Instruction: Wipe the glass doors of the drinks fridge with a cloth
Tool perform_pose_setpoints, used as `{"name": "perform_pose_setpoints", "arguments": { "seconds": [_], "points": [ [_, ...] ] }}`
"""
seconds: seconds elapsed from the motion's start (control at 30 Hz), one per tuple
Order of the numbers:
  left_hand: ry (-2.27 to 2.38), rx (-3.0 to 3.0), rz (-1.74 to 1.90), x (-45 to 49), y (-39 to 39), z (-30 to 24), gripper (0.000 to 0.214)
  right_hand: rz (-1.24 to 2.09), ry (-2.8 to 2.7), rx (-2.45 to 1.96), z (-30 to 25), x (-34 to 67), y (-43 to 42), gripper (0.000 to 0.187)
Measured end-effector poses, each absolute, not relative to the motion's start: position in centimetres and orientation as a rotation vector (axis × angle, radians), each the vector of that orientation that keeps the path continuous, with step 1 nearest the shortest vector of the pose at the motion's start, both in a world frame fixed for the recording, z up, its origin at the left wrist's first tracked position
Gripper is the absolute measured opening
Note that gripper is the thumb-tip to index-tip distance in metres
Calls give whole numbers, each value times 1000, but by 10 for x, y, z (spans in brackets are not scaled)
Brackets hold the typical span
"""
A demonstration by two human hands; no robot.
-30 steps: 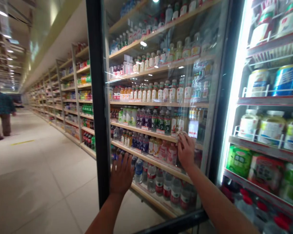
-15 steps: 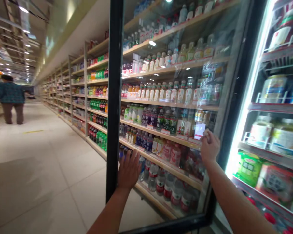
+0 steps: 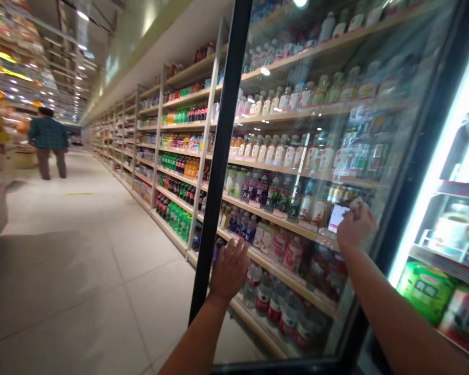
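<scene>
My left hand (image 3: 230, 268) has its fingers spread against the lower left of a glass cooler door (image 3: 281, 229), close to the black door frame (image 3: 223, 156). My right hand (image 3: 356, 226) is closed at the right side of the pane, fingers bunched around a small pale bit that is too blurred to name. Beside its fingertips shows a bright white rectangle (image 3: 338, 217) with red at its lower edge; I cannot tell whether it is a label or a reflection. The door stands swung out from the lit cooler (image 3: 453, 237).
Through the glass appear shelves (image 3: 273, 211) of bottled drinks. More drink shelves (image 3: 180, 151) line the aisle on the left. A person (image 3: 49, 138) stands with their back to me far down the pale floor (image 3: 62, 271). A green pack (image 3: 428, 289) sits inside the cooler.
The whole view has swung left, so the door and both hands appear farther right. My right hand has shifted slightly left across the pane. My left hand stays spread.
</scene>
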State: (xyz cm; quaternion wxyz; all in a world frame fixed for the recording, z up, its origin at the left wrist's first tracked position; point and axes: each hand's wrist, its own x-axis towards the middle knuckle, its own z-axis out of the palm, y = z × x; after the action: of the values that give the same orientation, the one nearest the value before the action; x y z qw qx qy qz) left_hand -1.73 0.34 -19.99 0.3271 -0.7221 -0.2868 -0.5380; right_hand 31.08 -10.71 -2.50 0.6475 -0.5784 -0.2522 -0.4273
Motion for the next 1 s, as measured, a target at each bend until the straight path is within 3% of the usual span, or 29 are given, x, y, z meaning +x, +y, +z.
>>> {"name": "perform_pose_setpoints", "arguments": {
  "seconds": [0.43,0.7,0.87,1.0],
  "points": [
    [-733,-1898,-1446,-19,1,-200,44,-1159,-1026,-1113,-29,218,-82,37],
    [-719,-1896,-1492,-18,3,-201,41,-1232,-1543,-1046,-67,148,-74,37],
    [-659,-1892,-1529,-18,4,-201,44,-1177,-1460,-1023,-47,120,-65,37],
    [-636,-1896,-1541,-18,5,-200,49,-1212,-1591,-1001,-67,100,-60,39]
  ]
}}
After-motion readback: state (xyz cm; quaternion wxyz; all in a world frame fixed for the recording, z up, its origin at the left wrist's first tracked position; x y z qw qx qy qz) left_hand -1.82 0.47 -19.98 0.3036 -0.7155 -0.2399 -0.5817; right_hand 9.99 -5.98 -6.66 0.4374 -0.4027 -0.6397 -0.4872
